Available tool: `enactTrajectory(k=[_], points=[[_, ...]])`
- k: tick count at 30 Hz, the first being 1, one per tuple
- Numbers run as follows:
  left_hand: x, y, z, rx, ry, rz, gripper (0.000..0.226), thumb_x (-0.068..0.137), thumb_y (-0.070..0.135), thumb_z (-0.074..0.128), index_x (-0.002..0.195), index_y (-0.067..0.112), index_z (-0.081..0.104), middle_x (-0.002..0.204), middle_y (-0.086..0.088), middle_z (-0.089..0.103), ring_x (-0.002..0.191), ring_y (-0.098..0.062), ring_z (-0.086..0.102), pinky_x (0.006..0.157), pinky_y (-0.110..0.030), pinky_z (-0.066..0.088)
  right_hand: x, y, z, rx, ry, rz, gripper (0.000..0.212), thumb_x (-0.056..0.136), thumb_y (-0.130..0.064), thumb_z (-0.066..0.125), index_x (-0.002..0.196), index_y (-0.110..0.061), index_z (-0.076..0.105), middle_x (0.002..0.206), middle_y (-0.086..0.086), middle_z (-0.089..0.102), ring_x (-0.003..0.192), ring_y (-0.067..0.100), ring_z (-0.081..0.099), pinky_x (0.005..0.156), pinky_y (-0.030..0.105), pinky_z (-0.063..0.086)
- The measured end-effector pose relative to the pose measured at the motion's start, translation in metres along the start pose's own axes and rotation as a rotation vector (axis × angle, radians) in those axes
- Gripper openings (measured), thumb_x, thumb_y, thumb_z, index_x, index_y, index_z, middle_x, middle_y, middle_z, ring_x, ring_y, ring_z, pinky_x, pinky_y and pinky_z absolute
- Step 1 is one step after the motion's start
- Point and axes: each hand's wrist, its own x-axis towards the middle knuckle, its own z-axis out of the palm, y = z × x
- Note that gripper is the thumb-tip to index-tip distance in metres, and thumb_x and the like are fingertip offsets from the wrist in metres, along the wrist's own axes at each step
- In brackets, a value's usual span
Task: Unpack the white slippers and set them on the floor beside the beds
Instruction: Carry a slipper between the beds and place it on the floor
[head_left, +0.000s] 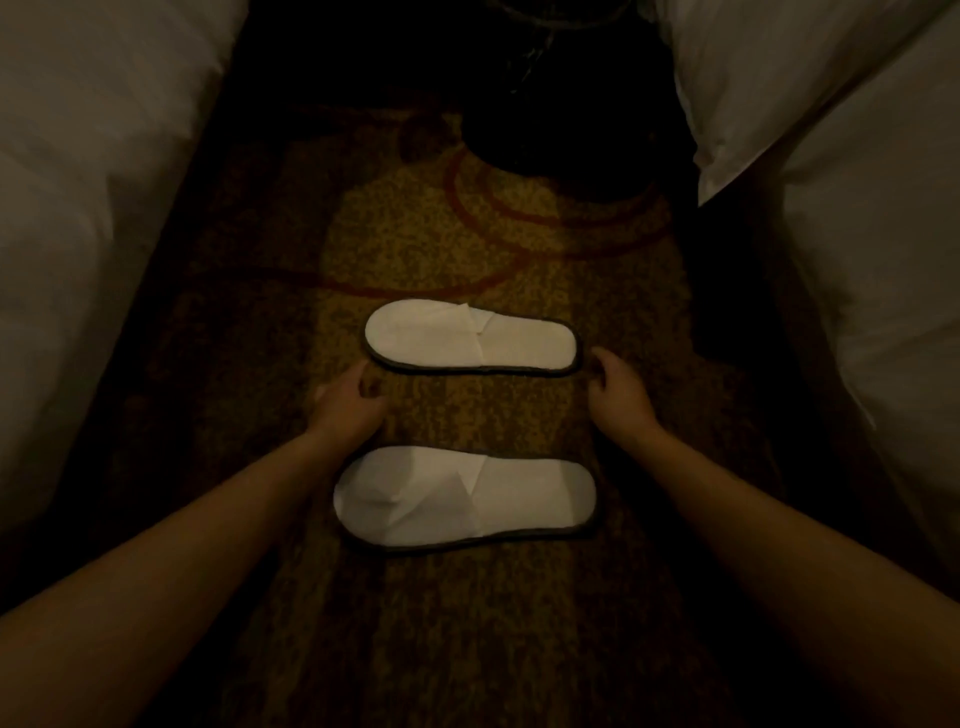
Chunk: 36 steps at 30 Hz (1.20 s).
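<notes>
Two flat white fabric slippers (471, 338) (465, 496) are lying on patterned brown carpet (426, 239); the far one's ends are being touched by loosely curled left hand (348, 402) and right hand (615, 387), nothing clamped

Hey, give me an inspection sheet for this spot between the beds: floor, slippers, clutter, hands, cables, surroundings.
Surface: patterned carpet between the two beds, dimly lit.
Job's things: far slipper and near slipper, both unpacked, flat on the carpet, side by side, apart, toes to the left.
Clutter: dark object on the floor beyond the slippers; too dark to identify. No wrapper seen.
Grippers: left hand at the far slipper's toe end, right hand at its heel end; fingers curled, holding nothing; contact with the slipper unclear.
Cables: nothing seen.
Surroundings: left bed and right bed in white linen; a pillow corner overhangs from the right bed.
</notes>
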Motion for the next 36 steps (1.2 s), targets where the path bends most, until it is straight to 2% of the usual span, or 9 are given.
enactTrajectory(k=[2, 4, 6, 10, 15, 17, 22, 29, 36], points=[[-0.013, -0.009, -0.002, 0.109, -0.011, 0.025, 0.058, 0.087, 0.014, 0.055, 0.143, 0.015, 0.036, 0.142, -0.019, 0.044, 0.13, -0.038, 0.039, 0.111, -0.045, 0.034, -0.015, 0.007, 0.001, -0.085, 0.005, 0.09, 0.025, 0.088, 0.0, 0.042, 0.109, 0.0, 0.056, 0.112, 0.021, 0.059, 0.092, 0.026, 0.055, 0.071, 0.018, 0.037], [-0.024, -0.014, -0.001, 0.19, -0.009, 0.019, 0.055, 0.088, 0.015, 0.055, 0.141, 0.013, 0.039, 0.141, -0.018, 0.046, 0.131, -0.037, 0.039, 0.113, -0.042, 0.03, -0.03, 0.012, 0.006, -0.189, -0.095, 0.163, 0.015, 0.088, -0.004, 0.044, 0.097, -0.004, 0.056, 0.105, 0.017, 0.06, 0.076, 0.017, 0.047, 0.055, 0.022, 0.034], [-0.032, -0.014, 0.003, 0.217, -0.014, -0.004, 0.057, 0.089, 0.019, 0.053, 0.144, 0.013, 0.036, 0.144, -0.016, 0.043, 0.134, -0.035, 0.037, 0.114, -0.041, 0.028, -0.04, 0.013, 0.009, -0.255, -0.159, 0.172, 0.01, 0.089, -0.007, 0.044, 0.09, -0.005, 0.053, 0.102, 0.016, 0.059, 0.073, 0.016, 0.043, 0.052, 0.024, 0.03], [-0.039, -0.01, 0.013, 0.247, -0.022, -0.033, 0.059, 0.088, 0.018, 0.054, 0.143, 0.012, 0.035, 0.146, -0.019, 0.04, 0.136, -0.037, 0.033, 0.113, -0.044, 0.031, -0.047, 0.008, 0.011, -0.292, -0.189, 0.145, 0.012, 0.091, -0.012, 0.043, 0.088, -0.006, 0.052, 0.099, 0.015, 0.06, 0.077, 0.018, 0.049, 0.061, 0.026, 0.037], [-0.036, -0.005, 0.017, 0.303, -0.036, -0.044, 0.049, 0.087, 0.02, 0.054, 0.135, 0.011, 0.046, 0.139, -0.02, 0.046, 0.129, -0.039, 0.04, 0.107, -0.049, 0.037, -0.051, 0.012, 0.009, -0.353, -0.216, 0.128, 0.02, 0.092, -0.016, 0.043, 0.101, -0.003, 0.055, 0.107, 0.017, 0.059, 0.092, 0.027, 0.057, 0.07, 0.029, 0.041], [-0.037, -0.001, 0.013, 0.327, -0.04, -0.016, 0.043, 0.09, 0.022, 0.049, 0.13, 0.009, 0.05, 0.137, -0.02, 0.048, 0.127, -0.039, 0.042, 0.107, -0.048, 0.036, -0.053, 0.011, 0.005, -0.38, -0.2, 0.114, 0.023, 0.093, -0.018, 0.041, 0.103, -0.002, 0.054, 0.111, 0.019, 0.058, 0.097, 0.03, 0.056, 0.074, 0.031, 0.042], [-0.086, 0.017, -0.013, 0.512, -0.102, 0.004, 0.049, 0.095, 0.036, 0.042, 0.137, 0.011, 0.04, 0.147, -0.015, 0.035, 0.136, -0.035, 0.027, 0.112, -0.044, 0.026, -0.099, -0.02, -0.019, -0.487, -0.076, 0.126, 0.036, 0.094, -0.033, 0.041, 0.111, -0.002, 0.049, 0.118, 0.021, 0.05, 0.111, 0.035, 0.045, 0.086, 0.041, 0.041], [-0.192, 0.078, -0.081, 0.618, -0.289, -0.037, 0.05, 0.096, 0.038, 0.039, 0.14, 0.014, 0.036, 0.147, -0.013, 0.034, 0.135, -0.035, 0.026, 0.109, -0.047, 0.029, -0.19, -0.083, -0.106, -0.552, -0.252, 0.172, 0.051, 0.092, -0.051, 0.035, 0.122, -0.011, 0.043, 0.124, 0.016, 0.047, 0.113, 0.031, 0.043, 0.09, 0.042, 0.039], [-0.283, 0.192, -0.143, 0.637, -0.343, 0.113, 0.052, 0.097, 0.035, 0.036, 0.145, 0.014, 0.029, 0.15, -0.011, 0.032, 0.137, -0.031, 0.026, 0.112, -0.044, 0.03, -0.233, -0.173, -0.221, -0.545, -0.264, 0.158, 0.056, 0.093, -0.053, 0.03, 0.127, -0.009, 0.039, 0.127, 0.016, 0.044, 0.116, 0.032, 0.042, 0.092, 0.044, 0.039]])
